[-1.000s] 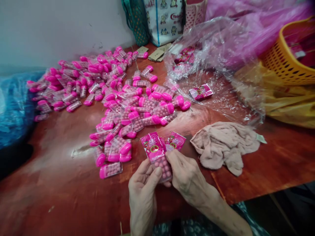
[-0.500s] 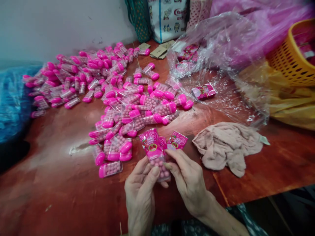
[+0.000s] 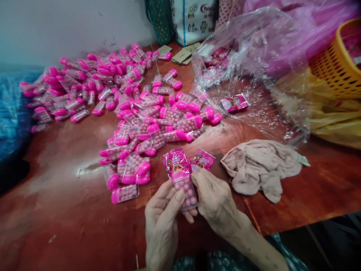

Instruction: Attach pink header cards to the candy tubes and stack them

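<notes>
My left hand (image 3: 165, 216) is closed around a small clear bottle of pink candy balls (image 3: 186, 194), thumb across its front. A shiny pink printed wrapper sleeve (image 3: 177, 163) covers the bottle's upper end and extends past it. Curled at the right side of that sleeve is my right hand (image 3: 218, 197), its fingertips pinched at the edge and partly hidden. Another printed wrapper (image 3: 203, 159) lies flat just beyond my right knuckles. Beyond my hands is a heap of similar candy bottles with bright pink caps (image 3: 158, 131).
A larger bottle pile (image 3: 84, 82) spreads back left by the wall. At right lie a crumpled pale cloth (image 3: 259, 167), a clear plastic bag (image 3: 262, 86) and a pink wrapper bundle (image 3: 234, 102). A yellow basket (image 3: 327, 71) stands far right; cardboard pieces (image 3: 184, 54) lie at the back.
My right fingers have shifted up along the bottle's side to the sleeve and curled in. The sleeve sits straighter, and the bottle has shifted slightly right.
</notes>
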Tool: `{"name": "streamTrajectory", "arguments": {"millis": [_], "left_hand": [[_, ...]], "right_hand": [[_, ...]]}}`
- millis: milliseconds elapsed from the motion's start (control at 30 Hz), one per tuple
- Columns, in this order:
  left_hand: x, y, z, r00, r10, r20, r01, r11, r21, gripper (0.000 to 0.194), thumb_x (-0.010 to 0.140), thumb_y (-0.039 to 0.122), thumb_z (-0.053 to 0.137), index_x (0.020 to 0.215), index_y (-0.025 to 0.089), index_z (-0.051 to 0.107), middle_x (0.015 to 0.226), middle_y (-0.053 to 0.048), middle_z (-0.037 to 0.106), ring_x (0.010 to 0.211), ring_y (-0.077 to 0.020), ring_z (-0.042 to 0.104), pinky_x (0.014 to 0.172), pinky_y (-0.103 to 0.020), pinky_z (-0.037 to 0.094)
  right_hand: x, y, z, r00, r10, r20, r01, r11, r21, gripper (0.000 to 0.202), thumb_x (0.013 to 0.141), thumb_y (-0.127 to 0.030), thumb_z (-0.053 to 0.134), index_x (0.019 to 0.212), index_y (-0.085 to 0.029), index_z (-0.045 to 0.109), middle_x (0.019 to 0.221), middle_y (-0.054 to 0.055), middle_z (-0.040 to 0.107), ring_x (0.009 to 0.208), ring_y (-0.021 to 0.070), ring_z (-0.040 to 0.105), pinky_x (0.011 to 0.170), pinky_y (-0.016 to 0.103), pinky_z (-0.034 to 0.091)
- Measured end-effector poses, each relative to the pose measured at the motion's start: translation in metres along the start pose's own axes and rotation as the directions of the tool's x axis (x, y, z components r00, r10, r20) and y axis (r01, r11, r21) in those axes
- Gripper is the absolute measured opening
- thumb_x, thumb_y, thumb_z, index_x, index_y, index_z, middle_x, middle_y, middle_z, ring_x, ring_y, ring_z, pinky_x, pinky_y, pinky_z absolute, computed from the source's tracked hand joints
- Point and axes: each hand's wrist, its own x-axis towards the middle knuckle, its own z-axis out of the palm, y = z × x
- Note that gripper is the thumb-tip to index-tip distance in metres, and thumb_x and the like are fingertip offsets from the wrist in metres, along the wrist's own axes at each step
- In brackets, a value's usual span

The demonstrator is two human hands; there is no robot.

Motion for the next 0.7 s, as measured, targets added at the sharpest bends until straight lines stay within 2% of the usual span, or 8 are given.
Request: {"name": "streamTrajectory", "arguments": {"millis": [100, 267, 433, 533, 633, 700], "left_hand": [[0.0, -0.001, 0.002, 1.0, -0.006, 0.007, 0.006, 1.0, -0.006, 0.02, 0.069, 0.019, 0.069, 0.088, 0.013, 0.067, 0.06, -0.002, 0.066, 0.042, -0.0104, 0.058, 0.035, -0.017, 0.044], [0.0, -0.001, 0.001, 0.999, -0.04, 0.036, 0.042, 0.998, -0.045, 0.019, 0.071, 0.019, 0.068, 0.088, 0.013, 0.065, 0.055, -0.001, 0.064, 0.039, -0.0096, 0.056, 0.034, -0.015, 0.042], [0.003, -0.002, -0.002, 0.997, -0.057, 0.045, 0.058, 0.998, -0.028, 0.016, 0.073, 0.017, 0.066, 0.089, 0.013, 0.064, 0.054, 0.0, 0.063, 0.039, -0.0091, 0.056, 0.034, -0.014, 0.041], [0.004, -0.003, -0.004, 0.998, -0.048, 0.041, 0.049, 0.998, -0.027, 0.018, 0.072, 0.017, 0.067, 0.09, 0.013, 0.063, 0.059, -0.001, 0.064, 0.04, -0.0094, 0.057, 0.034, -0.015, 0.042], [0.004, -0.003, -0.005, 0.998, -0.039, 0.039, 0.039, 0.999, -0.008, 0.019, 0.072, 0.018, 0.067, 0.091, 0.013, 0.063, 0.06, -0.001, 0.065, 0.041, -0.0096, 0.057, 0.034, -0.015, 0.042], [0.003, -0.003, -0.007, 0.998, -0.04, 0.051, 0.039, 0.999, 0.022, 0.019, 0.074, 0.017, 0.066, 0.091, 0.013, 0.063, 0.06, -0.001, 0.065, 0.041, -0.0093, 0.057, 0.035, -0.015, 0.042]], "right_hand": [[-0.003, 0.001, 0.002, 0.999, 0.029, 0.036, -0.03, 0.999, 0.012, 0.021, 0.089, -0.01, 0.034, 0.074, -0.018, 0.046, 0.067, 0.003, 0.049, 0.061, 0.0163, 0.046, 0.053, 0.027, 0.039], [-0.001, -0.001, 0.003, 0.999, 0.046, 0.018, -0.046, 0.999, 0.001, 0.019, 0.086, -0.008, 0.035, 0.073, -0.018, 0.043, 0.066, 0.002, 0.046, 0.059, 0.0167, 0.044, 0.05, 0.028, 0.037], [0.003, -0.003, 0.001, 0.99, 0.095, 0.107, -0.101, 0.994, 0.044, 0.02, 0.088, -0.009, 0.034, 0.072, -0.019, 0.043, 0.068, 0.003, 0.049, 0.061, 0.0179, 0.047, 0.052, 0.029, 0.041], [0.0, -0.001, -0.001, 0.981, 0.12, 0.152, -0.139, 0.984, 0.115, 0.019, 0.09, -0.008, 0.031, 0.087, -0.015, 0.049, 0.078, 0.007, 0.055, 0.072, 0.0206, 0.053, 0.062, 0.033, 0.047], [-0.001, 0.0, -0.008, 0.957, 0.142, 0.253, -0.201, 0.954, 0.223, 0.027, 0.091, -0.007, 0.028, 0.111, -0.013, 0.044, 0.096, 0.011, 0.058, 0.09, 0.022, 0.056, 0.076, 0.035, 0.049], [0.0, 0.0, -0.012, 0.931, 0.152, 0.332, -0.237, 0.943, 0.233, 0.028, 0.09, -0.004, 0.028, 0.111, -0.015, 0.044, 0.094, 0.008, 0.058, 0.088, 0.021, 0.058, 0.074, 0.034, 0.049]]}}
